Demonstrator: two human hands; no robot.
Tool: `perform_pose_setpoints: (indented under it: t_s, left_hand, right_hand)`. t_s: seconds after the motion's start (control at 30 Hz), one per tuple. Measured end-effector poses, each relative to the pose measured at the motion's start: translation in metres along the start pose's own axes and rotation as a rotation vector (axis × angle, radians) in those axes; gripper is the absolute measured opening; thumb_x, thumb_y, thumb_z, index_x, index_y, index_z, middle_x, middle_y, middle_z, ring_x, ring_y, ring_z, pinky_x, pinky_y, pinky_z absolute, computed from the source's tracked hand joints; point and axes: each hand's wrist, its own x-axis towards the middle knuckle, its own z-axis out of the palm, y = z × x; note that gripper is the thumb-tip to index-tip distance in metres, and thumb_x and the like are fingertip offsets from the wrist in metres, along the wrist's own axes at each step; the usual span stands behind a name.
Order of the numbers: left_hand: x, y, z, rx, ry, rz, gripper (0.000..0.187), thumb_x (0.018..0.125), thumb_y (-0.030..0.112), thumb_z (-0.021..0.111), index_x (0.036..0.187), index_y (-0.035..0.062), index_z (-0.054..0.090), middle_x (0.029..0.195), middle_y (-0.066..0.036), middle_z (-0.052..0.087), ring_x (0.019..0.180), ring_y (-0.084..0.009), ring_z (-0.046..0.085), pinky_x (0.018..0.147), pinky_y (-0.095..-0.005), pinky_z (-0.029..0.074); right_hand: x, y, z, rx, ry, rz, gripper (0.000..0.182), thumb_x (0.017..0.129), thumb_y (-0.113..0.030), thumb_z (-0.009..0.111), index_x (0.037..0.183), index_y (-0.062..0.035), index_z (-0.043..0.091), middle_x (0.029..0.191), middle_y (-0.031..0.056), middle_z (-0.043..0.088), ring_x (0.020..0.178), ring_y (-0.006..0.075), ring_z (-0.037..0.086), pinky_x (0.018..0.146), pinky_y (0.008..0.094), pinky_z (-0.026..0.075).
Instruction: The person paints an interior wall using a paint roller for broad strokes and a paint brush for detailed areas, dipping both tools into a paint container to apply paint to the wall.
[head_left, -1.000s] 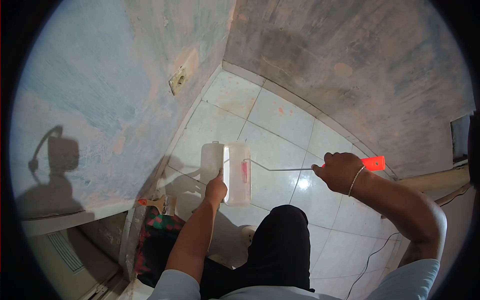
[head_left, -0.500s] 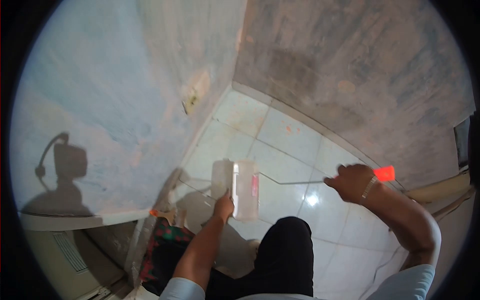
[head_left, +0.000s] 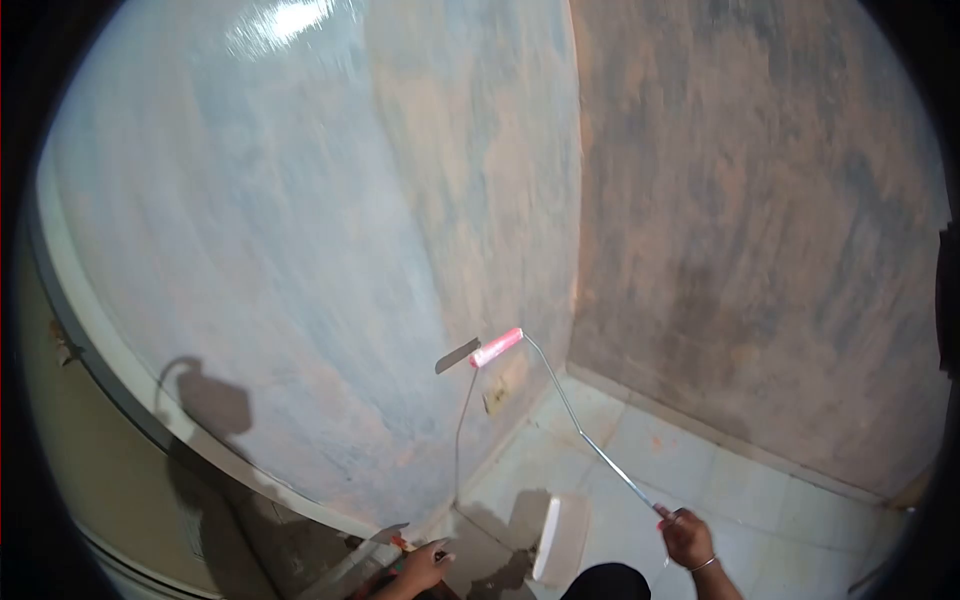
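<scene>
My right hand (head_left: 688, 538), at the lower right, is closed around the handle of a paint roller. The metal rod runs up and left to a pink and white roller head (head_left: 497, 347), near the left wall, with its shadow beside it. Low in the view, my left hand (head_left: 425, 568) has its fingers partly showing; whether it holds anything is unclear. Just right of it a pale paint tray (head_left: 562, 538) stands on the floor, apart from my hand.
Patchy painted walls (head_left: 720, 200) meet in a corner ahead. A wall opening (head_left: 496, 396) sits low beside the corner. The floor is white tile (head_left: 730, 480). A pale ledge (head_left: 250, 475) curves along the lower left, and my dark-clothed knee (head_left: 607, 582) is at the bottom.
The view has tilted up. The roller has gone from over the tray to near the left wall. My left hand has left the tray's edge.
</scene>
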Motion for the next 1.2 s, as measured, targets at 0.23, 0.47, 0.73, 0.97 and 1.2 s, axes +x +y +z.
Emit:
perform_pose_setpoints:
  t_s: [0.23, 0.47, 0.73, 0.97, 1.2]
  left_hand:
    - [-0.132, 0.008, -0.128, 0.330, 1.112, 0.628, 0.053, 0.096, 0.029, 0.054, 0.138, -0.0014, 0.042, 0.134, -0.019, 0.048, 0.115, -0.0344, 0.052, 0.094, -0.0405, 0.043]
    - [-0.154, 0.092, -0.249, 0.098, 1.830, 0.690, 0.060, 0.100, 0.040, 0.036, 0.142, -0.0026, 0.031, 0.143, -0.017, 0.035, 0.131, -0.0268, 0.036, 0.107, -0.0423, 0.027]
    - [-0.092, 0.084, -0.280, -0.470, 1.878, 0.930, 0.059, 0.103, 0.038, 0.024, 0.144, -0.0046, 0.025, 0.146, -0.017, 0.029, 0.136, -0.0279, 0.029, 0.113, -0.0393, 0.022]
    - [-0.092, 0.089, -0.275, -0.166, 2.047, 0.668, 0.063, 0.102, 0.042, 0.024, 0.144, -0.0052, 0.024, 0.146, -0.020, 0.029, 0.136, -0.0300, 0.030, 0.112, -0.0422, 0.023]
    - [-0.093, 0.094, -0.272, -0.184, 2.011, 0.764, 0.065, 0.102, 0.045, 0.022, 0.143, -0.0053, 0.024, 0.145, -0.022, 0.028, 0.136, -0.0328, 0.029, 0.113, -0.0441, 0.022]
  right_hand:
    - [0.077, -0.019, 0.095, 0.257, 0.256, -0.174, 0.039, 0.075, 0.009, 0.058, 0.111, -0.0041, 0.066, 0.068, 0.0094, 0.058, 0.059, 0.0219, 0.061, 0.052, 0.0310, 0.049]
    - [0.109, -0.016, 0.129, 0.198, 0.258, -0.203, 0.041, 0.074, 0.006, 0.060, 0.112, -0.0090, 0.067, 0.073, 0.0091, 0.058, 0.060, 0.0213, 0.062, 0.051, 0.0313, 0.050]
    - [0.197, -0.069, 0.107, 0.164, 0.325, -0.290, 0.048, 0.075, 0.003, 0.064, 0.120, -0.0123, 0.064, 0.077, 0.0101, 0.057, 0.060, 0.0237, 0.060, 0.052, 0.0330, 0.049]
    - [0.242, -0.129, 0.078, 0.254, 0.372, -0.359, 0.049, 0.078, -0.001, 0.066, 0.125, -0.0152, 0.061, 0.073, 0.0110, 0.056, 0.059, 0.0256, 0.058, 0.052, 0.0343, 0.048]
    - [0.104, -0.021, 0.173, 0.293, 0.255, -0.244, 0.019, 0.089, -0.010, 0.057, 0.107, -0.0092, 0.063, 0.082, 0.0117, 0.058, 0.067, 0.0316, 0.057, 0.056, 0.0418, 0.048]
